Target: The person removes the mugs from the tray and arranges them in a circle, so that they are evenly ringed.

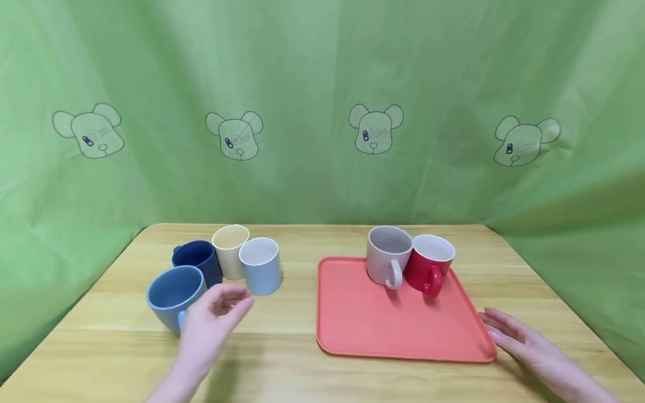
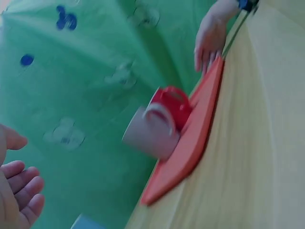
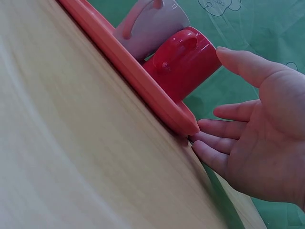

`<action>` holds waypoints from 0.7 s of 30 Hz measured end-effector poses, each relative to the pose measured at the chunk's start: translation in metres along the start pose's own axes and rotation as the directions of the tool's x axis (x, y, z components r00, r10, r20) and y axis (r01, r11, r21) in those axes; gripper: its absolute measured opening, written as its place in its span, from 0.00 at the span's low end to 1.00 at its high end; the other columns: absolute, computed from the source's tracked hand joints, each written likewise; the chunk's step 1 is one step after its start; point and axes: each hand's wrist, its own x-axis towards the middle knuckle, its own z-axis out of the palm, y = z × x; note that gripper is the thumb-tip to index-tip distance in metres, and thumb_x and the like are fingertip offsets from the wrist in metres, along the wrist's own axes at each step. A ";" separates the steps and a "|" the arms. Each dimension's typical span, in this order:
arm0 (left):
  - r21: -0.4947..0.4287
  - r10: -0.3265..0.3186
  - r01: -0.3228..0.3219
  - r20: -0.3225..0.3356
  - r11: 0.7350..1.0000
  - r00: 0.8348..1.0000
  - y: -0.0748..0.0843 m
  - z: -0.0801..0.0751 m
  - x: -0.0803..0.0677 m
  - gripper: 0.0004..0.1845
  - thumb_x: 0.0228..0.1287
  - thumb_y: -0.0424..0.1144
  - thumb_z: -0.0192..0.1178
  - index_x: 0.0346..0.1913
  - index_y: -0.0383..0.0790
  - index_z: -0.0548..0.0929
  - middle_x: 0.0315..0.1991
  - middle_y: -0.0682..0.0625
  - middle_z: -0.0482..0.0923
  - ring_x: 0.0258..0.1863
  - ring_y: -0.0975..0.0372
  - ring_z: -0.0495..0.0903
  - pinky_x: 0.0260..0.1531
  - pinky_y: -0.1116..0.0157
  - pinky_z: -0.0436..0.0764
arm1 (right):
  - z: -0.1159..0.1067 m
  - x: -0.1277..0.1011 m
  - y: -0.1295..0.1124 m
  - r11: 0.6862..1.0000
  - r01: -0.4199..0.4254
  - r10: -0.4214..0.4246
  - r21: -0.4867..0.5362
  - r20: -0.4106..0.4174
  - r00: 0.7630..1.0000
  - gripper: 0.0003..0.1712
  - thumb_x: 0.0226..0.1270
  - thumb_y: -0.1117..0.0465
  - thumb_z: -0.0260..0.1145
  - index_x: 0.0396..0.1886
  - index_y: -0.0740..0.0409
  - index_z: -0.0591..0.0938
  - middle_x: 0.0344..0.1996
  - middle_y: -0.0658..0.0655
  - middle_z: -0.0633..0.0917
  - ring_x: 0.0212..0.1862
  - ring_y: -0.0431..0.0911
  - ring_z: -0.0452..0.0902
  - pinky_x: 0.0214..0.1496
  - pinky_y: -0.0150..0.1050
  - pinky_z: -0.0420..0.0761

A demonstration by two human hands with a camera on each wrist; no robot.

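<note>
My left hand (image 1: 209,322) hovers over the left of the table, thumb and fingers loosely bent with a gap between them, holding nothing. Beside it stands a large blue mug (image 1: 168,316), its handle partly hidden behind the hand. Just beyond its fingertips is a light blue cup (image 1: 262,275). At the right, my right hand (image 1: 534,350) has its fingertips at the side edge of a coral-red tray (image 1: 363,330), fingers extended, as the right wrist view also shows. A pale grey mug (image 1: 378,266) and a red mug (image 1: 418,270) stand side by side at the tray's back.
A dark blue mug (image 1: 213,271) and a cream cup (image 1: 229,260) stand close behind the blue mug and light blue cup. A green curtain (image 1: 302,184) with bear-head drawings hangs around the wooden table (image 1: 282,369).
</note>
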 end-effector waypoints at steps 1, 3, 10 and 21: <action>-0.019 0.001 0.000 0.033 1.000 0.999 0.002 0.008 0.003 0.10 0.54 0.29 0.66 0.40 0.31 0.81 0.35 0.46 0.82 0.33 0.67 0.78 0.36 0.71 0.77 | 0.000 0.000 -0.001 1.000 -0.009 0.009 0.014 0.007 1.000 0.36 0.75 0.51 0.45 0.72 0.66 0.46 0.68 0.69 0.55 0.48 0.14 0.58 0.46 0.27 0.70; -0.071 -0.004 0.011 0.097 0.997 0.995 0.006 0.024 0.010 0.11 0.54 0.29 0.66 0.40 0.30 0.80 0.35 0.45 0.82 0.34 0.64 0.79 0.38 0.70 0.77 | 0.001 -0.001 -0.002 1.000 -0.005 0.004 0.023 0.006 1.000 0.36 0.75 0.51 0.45 0.71 0.66 0.46 0.68 0.70 0.55 0.48 0.14 0.58 0.46 0.27 0.70; -0.258 -0.065 0.140 0.280 0.956 0.958 0.011 0.071 0.036 0.13 0.56 0.31 0.63 0.42 0.26 0.79 0.34 0.44 0.81 0.35 0.59 0.80 0.38 0.66 0.77 | 0.003 -0.003 0.000 0.998 0.064 -0.063 0.029 -0.033 0.997 0.34 0.75 0.55 0.46 0.71 0.68 0.47 0.67 0.72 0.56 0.50 0.15 0.57 0.47 0.24 0.68; -0.307 -0.123 0.294 0.473 0.905 0.873 0.003 0.142 0.070 0.20 0.60 0.37 0.61 0.50 0.25 0.76 0.42 0.38 0.81 0.42 0.52 0.81 0.44 0.59 0.78 | 0.003 -0.002 0.003 0.995 0.062 -0.061 0.076 -0.022 0.998 0.34 0.75 0.56 0.46 0.70 0.70 0.46 0.67 0.62 0.62 0.51 0.17 0.59 0.48 0.23 0.67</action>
